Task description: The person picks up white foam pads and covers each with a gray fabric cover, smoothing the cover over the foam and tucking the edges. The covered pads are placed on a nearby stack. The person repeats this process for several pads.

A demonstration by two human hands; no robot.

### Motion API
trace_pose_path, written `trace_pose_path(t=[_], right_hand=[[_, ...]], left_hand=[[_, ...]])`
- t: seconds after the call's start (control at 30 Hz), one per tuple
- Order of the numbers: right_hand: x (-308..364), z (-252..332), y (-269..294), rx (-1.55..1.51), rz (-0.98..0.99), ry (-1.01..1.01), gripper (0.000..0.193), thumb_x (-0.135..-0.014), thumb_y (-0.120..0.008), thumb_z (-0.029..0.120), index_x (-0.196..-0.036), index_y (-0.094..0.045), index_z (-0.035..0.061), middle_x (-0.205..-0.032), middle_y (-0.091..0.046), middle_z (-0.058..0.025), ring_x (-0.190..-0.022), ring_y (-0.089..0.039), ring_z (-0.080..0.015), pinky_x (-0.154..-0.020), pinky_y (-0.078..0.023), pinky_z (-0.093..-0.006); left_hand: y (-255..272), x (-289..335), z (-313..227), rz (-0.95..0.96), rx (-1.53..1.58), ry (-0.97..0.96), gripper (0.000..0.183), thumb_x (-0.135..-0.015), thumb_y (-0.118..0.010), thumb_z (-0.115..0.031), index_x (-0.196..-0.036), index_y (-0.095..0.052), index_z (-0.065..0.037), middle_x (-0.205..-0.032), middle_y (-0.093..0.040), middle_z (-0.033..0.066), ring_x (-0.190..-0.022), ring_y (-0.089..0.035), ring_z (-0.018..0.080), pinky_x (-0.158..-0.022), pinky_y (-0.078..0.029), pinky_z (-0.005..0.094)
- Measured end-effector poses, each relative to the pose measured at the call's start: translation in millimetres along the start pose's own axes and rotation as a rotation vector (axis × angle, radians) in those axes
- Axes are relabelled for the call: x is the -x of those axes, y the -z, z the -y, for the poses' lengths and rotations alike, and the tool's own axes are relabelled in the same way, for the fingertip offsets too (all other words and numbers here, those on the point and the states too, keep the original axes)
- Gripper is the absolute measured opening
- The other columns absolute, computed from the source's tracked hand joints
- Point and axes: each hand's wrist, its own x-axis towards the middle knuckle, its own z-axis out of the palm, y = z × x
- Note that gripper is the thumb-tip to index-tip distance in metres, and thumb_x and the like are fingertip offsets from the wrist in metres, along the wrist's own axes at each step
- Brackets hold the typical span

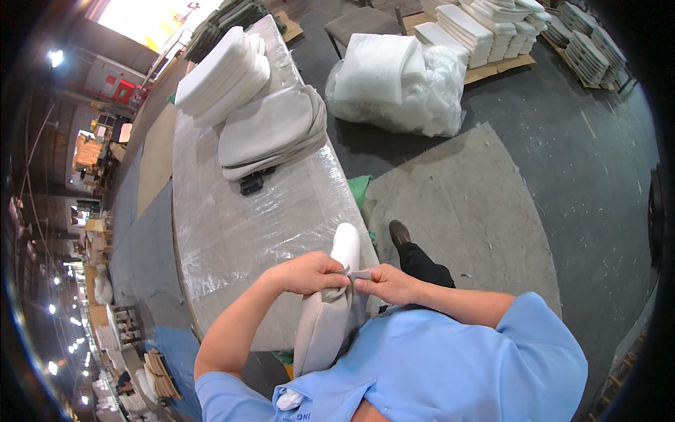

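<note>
A cushion lies on edge against my body at the near end of the table. Its light grey fabric cover (321, 330) sits around a white foam pad (345, 244), whose rounded far end sticks out bare. My left hand (311, 273) pinches the cover's open edge on the left side. Opposite it, my right hand (391, 284) grips another flap of that edge between thumb and fingers. The two hands are close together over the opening, with a short gap between them. Part of the cushion's near end is hidden by my blue shirt.
The long table (232, 246) is wrapped in clear plastic. On it stand white foam pads (225, 74), a pile of grey cushions (271, 130) and a small black object (251, 185). Right of it, a plastic bag of foam (394, 84) rests on the floor, near a chair (362, 24) and stacked pale cushions (492, 32).
</note>
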Motion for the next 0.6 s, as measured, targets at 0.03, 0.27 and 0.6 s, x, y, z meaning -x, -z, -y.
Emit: trace_pose_path(t=[0.03,0.27,0.6], right_hand=[[0,3,1,0.062,0.023,-0.008,0.043,-0.110,-0.060,0.040,-0.122,-0.071,0.0008,-0.098,-0.069,-0.0005,-0.094,-0.057,-0.0082,-0.086,-0.050,-0.0316],[0,5,12,0.654,-0.235,0.248,0.029,-0.107,-0.062,0.031,-0.125,-0.072,0.0108,-0.132,-0.061,-0.0161,-0.117,-0.057,-0.0341,-0.098,-0.049,-0.0421],[-40,0,43,0.524,-0.262,0.370,0.026,-0.108,-0.060,0.025,-0.122,-0.071,0.0070,-0.170,-0.028,-0.0221,-0.154,-0.033,-0.0406,-0.122,-0.036,-0.0468]], left_hand=[[0,-2,2,0.007,0.007,-0.019,0.031,-0.103,-0.065,-0.029,-0.087,-0.067,-0.002,-0.067,-0.062,0.0153,-0.062,-0.057,0.0265,-0.061,-0.048,0.0417],[-22,-11,0,-0.619,-0.819,-0.424,0.021,-0.091,-0.076,-0.036,-0.097,-0.073,-0.016,-0.121,-0.069,0.0136,-0.108,-0.068,0.0346,-0.086,-0.052,0.0461],[-8,-60,36,-0.764,-0.463,-0.539,0.034,-0.087,-0.083,-0.022,-0.120,-0.076,-0.021,-0.139,-0.061,0.0160,-0.123,-0.065,0.0383,-0.097,-0.058,0.0454]])
